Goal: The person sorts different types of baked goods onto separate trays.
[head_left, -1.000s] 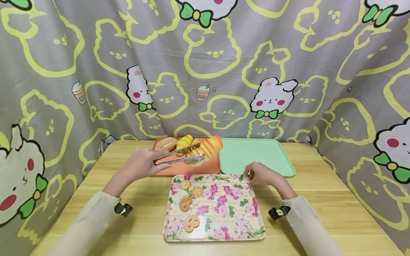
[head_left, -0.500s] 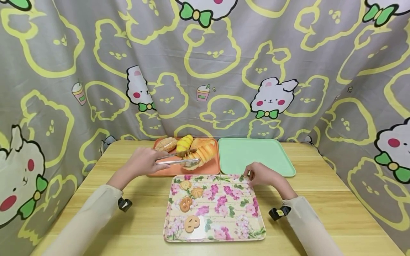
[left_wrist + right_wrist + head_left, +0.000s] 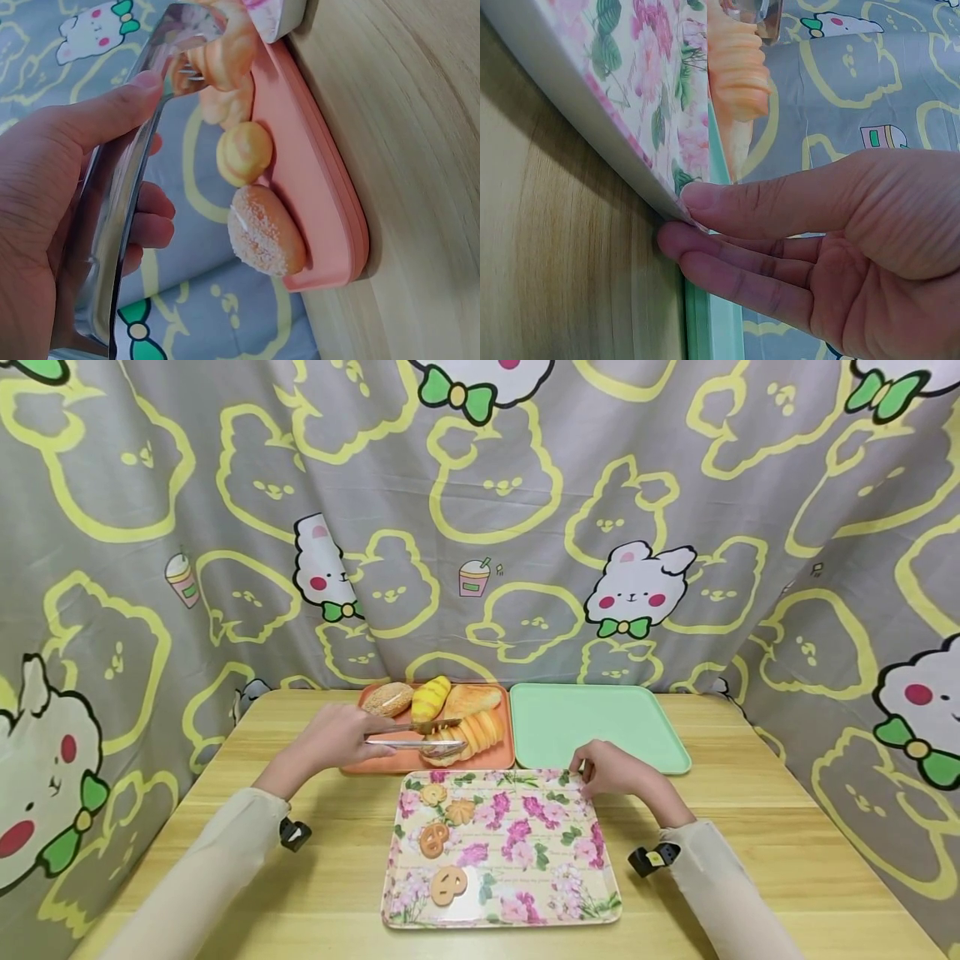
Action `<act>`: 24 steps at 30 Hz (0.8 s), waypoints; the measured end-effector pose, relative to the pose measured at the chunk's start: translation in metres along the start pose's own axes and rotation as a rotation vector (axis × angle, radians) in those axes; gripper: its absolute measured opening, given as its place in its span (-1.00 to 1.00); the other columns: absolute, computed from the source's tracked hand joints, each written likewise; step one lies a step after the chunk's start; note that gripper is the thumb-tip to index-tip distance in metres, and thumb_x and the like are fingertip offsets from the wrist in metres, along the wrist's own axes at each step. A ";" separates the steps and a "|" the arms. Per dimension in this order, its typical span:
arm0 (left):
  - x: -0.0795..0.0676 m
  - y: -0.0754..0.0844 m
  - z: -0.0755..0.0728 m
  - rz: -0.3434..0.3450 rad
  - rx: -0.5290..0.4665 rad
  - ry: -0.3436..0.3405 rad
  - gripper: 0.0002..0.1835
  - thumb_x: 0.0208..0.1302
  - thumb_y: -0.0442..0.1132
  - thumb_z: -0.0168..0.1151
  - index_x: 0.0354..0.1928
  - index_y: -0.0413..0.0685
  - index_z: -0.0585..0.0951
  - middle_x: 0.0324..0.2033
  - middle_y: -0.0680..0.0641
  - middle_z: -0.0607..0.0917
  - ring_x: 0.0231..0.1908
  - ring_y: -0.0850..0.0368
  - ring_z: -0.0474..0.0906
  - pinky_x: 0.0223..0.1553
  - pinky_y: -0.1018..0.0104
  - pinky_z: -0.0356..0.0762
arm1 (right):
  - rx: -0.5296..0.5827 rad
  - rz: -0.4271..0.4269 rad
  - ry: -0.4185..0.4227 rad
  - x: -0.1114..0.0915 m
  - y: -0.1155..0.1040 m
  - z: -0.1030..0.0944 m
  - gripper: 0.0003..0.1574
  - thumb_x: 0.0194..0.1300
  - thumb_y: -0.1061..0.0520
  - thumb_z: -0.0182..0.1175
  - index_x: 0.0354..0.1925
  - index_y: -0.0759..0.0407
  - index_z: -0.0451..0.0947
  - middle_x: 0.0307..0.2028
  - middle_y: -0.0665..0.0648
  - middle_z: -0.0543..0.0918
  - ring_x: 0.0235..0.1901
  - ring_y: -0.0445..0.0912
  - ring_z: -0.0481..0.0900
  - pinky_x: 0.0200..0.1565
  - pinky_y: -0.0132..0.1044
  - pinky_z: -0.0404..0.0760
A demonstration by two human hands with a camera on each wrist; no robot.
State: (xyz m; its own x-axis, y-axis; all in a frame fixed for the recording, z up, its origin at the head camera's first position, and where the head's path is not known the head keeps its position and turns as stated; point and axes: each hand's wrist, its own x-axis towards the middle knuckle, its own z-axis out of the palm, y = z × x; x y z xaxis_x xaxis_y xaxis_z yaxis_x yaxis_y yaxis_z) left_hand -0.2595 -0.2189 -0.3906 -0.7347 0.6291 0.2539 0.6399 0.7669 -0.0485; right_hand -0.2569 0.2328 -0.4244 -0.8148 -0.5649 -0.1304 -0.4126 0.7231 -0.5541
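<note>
My left hand point(image 3: 336, 737) grips metal tongs point(image 3: 124, 195), whose tips lie around the near end of a ridged, sliced-looking bread roll point(image 3: 480, 733). That roll is at the front right of the orange tray point(image 3: 375, 762). Behind it on the same tray are a sesame bun point(image 3: 390, 699), a yellow striped bun point(image 3: 431, 699) and a flat golden pastry point(image 3: 472, 697). My right hand point(image 3: 780, 232) pinches the far right corner of a floral tray point(image 3: 649, 90), thumb on top and fingers below. Several cookies point(image 3: 448, 886) lie along the floral tray's left side.
A pale green tray point(image 3: 600, 718) stands at the back right, beside the orange one. All trays are on a wooden table point(image 3: 720, 793). A patterned grey curtain point(image 3: 517, 510) hangs right behind and at both sides.
The ridged roll has come down and left with the tongs, onto the front of the orange tray, uncovering the flat golden pastry behind. My right hand stays at the floral tray's corner.
</note>
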 end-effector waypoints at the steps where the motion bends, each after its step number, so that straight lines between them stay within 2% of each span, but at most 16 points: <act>1: 0.000 0.000 0.000 -0.001 -0.005 -0.011 -0.55 0.19 0.20 0.45 0.08 0.24 0.77 -0.74 0.15 0.53 -0.72 0.32 0.13 -0.65 0.38 -0.02 | -0.001 0.000 -0.001 0.000 0.000 0.000 -0.67 0.12 0.42 0.44 -0.11 0.38 0.66 -0.35 0.21 0.68 -0.37 -0.13 0.59 -0.31 -0.29 0.61; 4: 0.002 -0.001 -0.001 -0.013 -0.033 -0.038 -0.54 0.20 0.19 0.44 0.11 0.23 0.76 -0.74 0.17 0.50 -0.72 0.32 0.13 -0.64 0.38 0.00 | -0.001 0.010 0.002 0.000 -0.001 0.000 -0.68 0.12 0.41 0.44 -0.11 0.38 0.66 -0.35 0.21 0.68 -0.38 -0.12 0.59 -0.31 -0.28 0.61; 8: 0.005 -0.004 -0.001 -0.050 -0.061 -0.068 -0.53 0.22 0.15 0.44 0.14 0.22 0.74 -0.60 0.13 0.67 -0.70 0.30 0.18 -0.62 0.37 0.07 | 0.001 0.016 0.006 0.000 -0.001 0.000 -0.69 0.13 0.41 0.44 -0.11 0.38 0.66 -0.35 0.20 0.67 -0.38 -0.13 0.59 -0.31 -0.28 0.61; 12: 0.009 -0.008 -0.002 -0.090 -0.061 -0.088 -0.52 0.21 0.17 0.44 0.13 0.20 0.75 -0.31 0.04 0.82 -0.62 0.25 0.42 -0.60 0.35 0.17 | 0.001 0.006 0.002 0.001 -0.002 0.001 -0.70 0.13 0.41 0.44 -0.12 0.37 0.67 -0.36 0.20 0.68 -0.38 -0.14 0.59 -0.31 -0.29 0.60; 15: 0.012 -0.010 -0.001 -0.115 -0.057 -0.102 -0.49 0.20 0.21 0.42 0.13 0.16 0.75 -0.16 -0.02 0.84 -0.50 0.19 0.60 -0.59 0.35 0.22 | -0.004 0.003 0.004 0.001 -0.002 0.000 -0.70 0.13 0.41 0.44 -0.12 0.36 0.67 -0.36 0.19 0.69 -0.39 -0.15 0.59 -0.31 -0.29 0.60; 17: 0.013 -0.012 0.000 -0.135 -0.056 -0.112 -0.45 0.19 0.22 0.42 0.14 0.13 0.74 -0.22 -0.04 0.84 -0.49 0.18 0.60 -0.59 0.34 0.23 | -0.011 -0.001 0.005 0.001 -0.003 0.000 -0.70 0.12 0.41 0.44 -0.12 0.36 0.67 -0.36 0.19 0.69 -0.39 -0.15 0.58 -0.32 -0.30 0.59; 20: 0.014 -0.015 0.003 -0.170 -0.066 -0.137 -0.42 0.20 0.22 0.42 0.19 0.12 0.71 -0.45 -0.04 0.78 -0.59 0.19 0.46 -0.58 0.32 0.16 | -0.015 0.004 0.004 0.001 -0.003 -0.001 -0.69 0.12 0.41 0.44 -0.12 0.36 0.67 -0.36 0.19 0.68 -0.40 -0.14 0.58 -0.32 -0.30 0.59; 22: 0.014 -0.016 0.004 -0.194 -0.078 -0.154 -0.41 0.20 0.22 0.42 0.22 0.13 0.70 -0.49 -0.04 0.74 -0.62 0.19 0.37 -0.58 0.30 0.14 | -0.008 0.010 -0.003 0.000 -0.003 -0.001 -0.68 0.12 0.40 0.45 -0.11 0.36 0.66 -0.36 0.19 0.67 -0.39 -0.13 0.57 -0.32 -0.29 0.59; 24: 0.014 -0.018 0.006 -0.209 -0.093 -0.165 -0.40 0.21 0.21 0.42 0.23 0.14 0.69 -0.38 -0.07 0.79 -0.59 0.21 0.36 -0.57 0.30 0.14 | -0.007 0.010 -0.011 0.000 -0.003 -0.001 -0.66 0.11 0.40 0.46 -0.11 0.37 0.65 -0.37 0.20 0.66 -0.39 -0.12 0.57 -0.32 -0.28 0.60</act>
State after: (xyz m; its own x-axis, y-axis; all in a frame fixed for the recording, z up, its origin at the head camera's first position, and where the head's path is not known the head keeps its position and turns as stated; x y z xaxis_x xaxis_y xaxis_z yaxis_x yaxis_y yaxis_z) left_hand -0.2822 -0.2229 -0.3916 -0.8748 0.4764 0.0881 0.4829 0.8721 0.0793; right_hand -0.2563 0.2311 -0.4219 -0.8144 -0.5617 -0.1454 -0.4068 0.7315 -0.5472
